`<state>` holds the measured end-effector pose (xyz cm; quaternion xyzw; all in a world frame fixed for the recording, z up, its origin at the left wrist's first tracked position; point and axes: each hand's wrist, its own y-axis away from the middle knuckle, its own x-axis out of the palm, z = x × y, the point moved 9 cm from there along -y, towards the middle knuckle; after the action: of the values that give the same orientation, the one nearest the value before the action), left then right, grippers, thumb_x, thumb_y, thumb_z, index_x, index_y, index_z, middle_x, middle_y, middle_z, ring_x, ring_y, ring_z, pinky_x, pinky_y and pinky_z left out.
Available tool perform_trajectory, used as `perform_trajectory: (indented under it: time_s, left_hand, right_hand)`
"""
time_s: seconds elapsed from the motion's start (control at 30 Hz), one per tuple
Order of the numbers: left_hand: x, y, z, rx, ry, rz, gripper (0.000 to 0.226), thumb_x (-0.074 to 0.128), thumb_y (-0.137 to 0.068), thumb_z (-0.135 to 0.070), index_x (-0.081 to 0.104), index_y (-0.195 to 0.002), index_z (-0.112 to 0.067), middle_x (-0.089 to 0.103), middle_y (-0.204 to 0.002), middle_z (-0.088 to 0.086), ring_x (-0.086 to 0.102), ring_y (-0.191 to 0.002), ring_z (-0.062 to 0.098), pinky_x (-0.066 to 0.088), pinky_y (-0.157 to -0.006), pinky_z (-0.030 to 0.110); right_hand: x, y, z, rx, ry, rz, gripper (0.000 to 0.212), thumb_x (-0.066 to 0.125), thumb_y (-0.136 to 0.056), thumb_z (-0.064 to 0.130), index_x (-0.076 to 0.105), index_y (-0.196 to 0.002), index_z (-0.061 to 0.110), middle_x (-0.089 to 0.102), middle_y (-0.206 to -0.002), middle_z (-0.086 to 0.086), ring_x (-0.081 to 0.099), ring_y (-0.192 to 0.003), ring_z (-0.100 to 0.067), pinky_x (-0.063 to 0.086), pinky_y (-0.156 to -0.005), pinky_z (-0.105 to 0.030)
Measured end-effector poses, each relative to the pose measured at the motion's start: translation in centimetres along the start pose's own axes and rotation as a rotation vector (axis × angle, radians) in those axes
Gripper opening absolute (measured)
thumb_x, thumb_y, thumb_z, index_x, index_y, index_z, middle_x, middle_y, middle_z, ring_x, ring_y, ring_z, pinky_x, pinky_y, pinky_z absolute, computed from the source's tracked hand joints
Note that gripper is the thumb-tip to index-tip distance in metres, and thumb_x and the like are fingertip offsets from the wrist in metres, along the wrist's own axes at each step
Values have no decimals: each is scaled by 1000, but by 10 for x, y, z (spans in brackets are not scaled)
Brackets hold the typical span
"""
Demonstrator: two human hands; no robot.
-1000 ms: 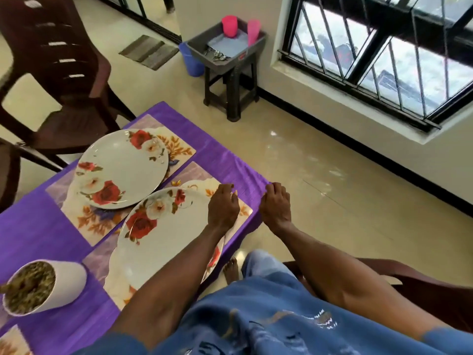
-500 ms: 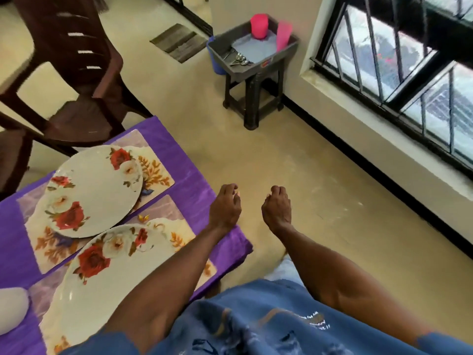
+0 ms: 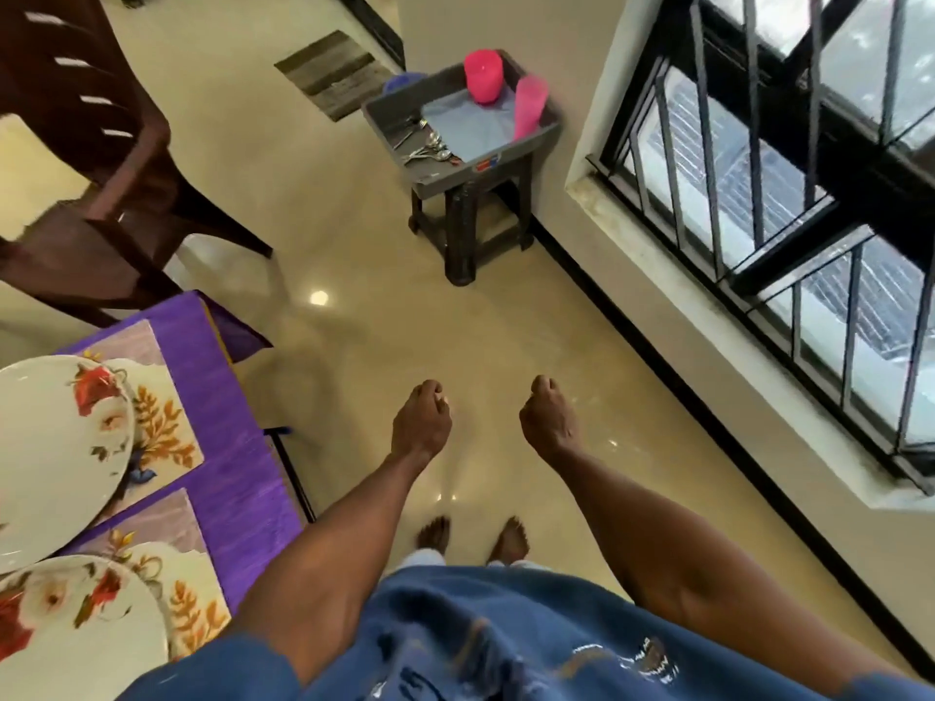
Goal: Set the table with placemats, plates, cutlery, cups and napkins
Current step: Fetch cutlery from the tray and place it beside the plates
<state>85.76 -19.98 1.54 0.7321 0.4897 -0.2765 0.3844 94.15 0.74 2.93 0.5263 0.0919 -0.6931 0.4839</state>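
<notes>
- Nearest to us, our blue shirt [image 3: 506,645] fills the bottom of the view, and our two bare feet [image 3: 473,541] stand on the glossy tiled floor [image 3: 354,306] just beyond it.
- Our left hand [image 3: 421,422] hangs over the floor, to the right of the table's edge, fingers loosely curled and holding nothing.
- Our right hand [image 3: 549,422] hangs beside it, apart from it, fingers likewise curled in and empty.
- To the left of our left hand stands the table under a purple cloth [image 3: 227,437]. On it lie two floral placemats [image 3: 167,437], one nearer us and one farther, each bearing a white plate with red flowers: the near plate [image 3: 76,629] and the far plate [image 3: 50,447]. Both plates are cut off by the left edge.
- Beyond the table's far corner stands a dark brown plastic chair [image 3: 101,184].
- Farther on, ahead of our hands and against the wall, a dark stool [image 3: 470,220] carries a grey tray [image 3: 440,174].
- Inside the tray, a pile of metal cutlery [image 3: 430,146] lies at the near left corner; we make out spoons and a fork but cannot count them.
- A flat blue napkin or stack of napkins [image 3: 470,124] covers the middle of the tray floor.
- Two pink cups stand in the tray: a wide pink cup [image 3: 483,75] at the far side, a taller slim pink cup [image 3: 528,106] at the right wall.
- Behind the tray a blue bucket [image 3: 399,83] is partly hidden, and a striped doormat [image 3: 331,73] lies to its left.
- A barred window [image 3: 789,194] runs along the wall to the tray's right.
</notes>
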Motion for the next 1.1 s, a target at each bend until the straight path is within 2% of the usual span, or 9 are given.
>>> perform_trajectory:
  time_s: [0.17,0.27,0.33,0.53,0.7,0.83,0.9,1.0,1.1]
  left_hand:
    - [-16,-58,-2,-25,-10,-26,16,46,-94,-17,58,-104,-13,65,-108,9,60,-98,31,44,-77,35]
    - [-21,-104,12,-26,-84,20,8,48,-93,-17,55,-95,-15,65,-100,8,60,-93,31,39,-70,33]
    - [-29,-138,19,-18,-126,54,9,48,-93,-18,56,-96,-16,66,-101,8,61,-94,31,42,-71,33]
    - [-95,-264,17,97,-208,108,18,45,-95,-16,61,-102,-12,67,-104,12,62,-94,31,45,-75,33]
    - [-139,-364,9,147,-267,106,18,44,-97,-17,60,-102,-11,67,-103,12,61,-95,32,45,-78,36]
    - [-152,-436,-7,200,-283,117,17,45,-96,-16,61,-101,-11,67,-102,12,62,-97,33,45,-77,36]
    - [-150,-475,-14,229,-287,147,17,46,-95,-14,61,-102,-9,67,-103,14,62,-96,34,45,-76,36]
    - [-152,-531,-25,241,-279,182,17,47,-94,-12,61,-101,-8,68,-101,15,62,-93,35,41,-70,32]
    - [-153,-582,-40,227,-273,231,16,48,-93,-11,62,-99,-6,68,-99,17,62,-92,36,42,-69,33]
  right_hand:
    - [7,-56,47,-75,20,88,21,41,-91,5,52,-108,6,57,-113,-15,58,-87,-35,52,-73,-43]
    - [10,-97,74,-76,17,97,23,41,-90,4,54,-109,5,57,-114,-16,57,-93,-35,51,-78,-42]
    - [10,-124,91,-52,-6,95,24,41,-90,4,54,-110,4,57,-114,-17,57,-95,-35,50,-79,-41]
    - [-3,-212,176,26,-30,61,20,40,-92,6,53,-108,5,57,-110,-15,49,-82,-25,36,-65,-32]
    - [-8,-283,262,-14,-97,38,24,44,-94,7,55,-115,5,60,-114,-14,56,-91,-29,37,-68,-29]
    - [-9,-346,290,94,-227,18,19,48,-89,8,56,-106,7,55,-98,-6,54,-85,-27,39,-68,-31]
    - [-4,-383,293,147,-289,24,19,47,-84,14,57,-99,11,57,-97,-3,55,-83,-24,49,-71,-35]
    - [13,-443,285,216,-372,25,18,45,-79,16,56,-93,14,62,-99,-10,60,-83,-27,56,-72,-46]
    - [-12,-471,299,306,-350,26,17,49,-85,11,57,-99,10,58,-92,-6,58,-82,-28,49,-65,-36]
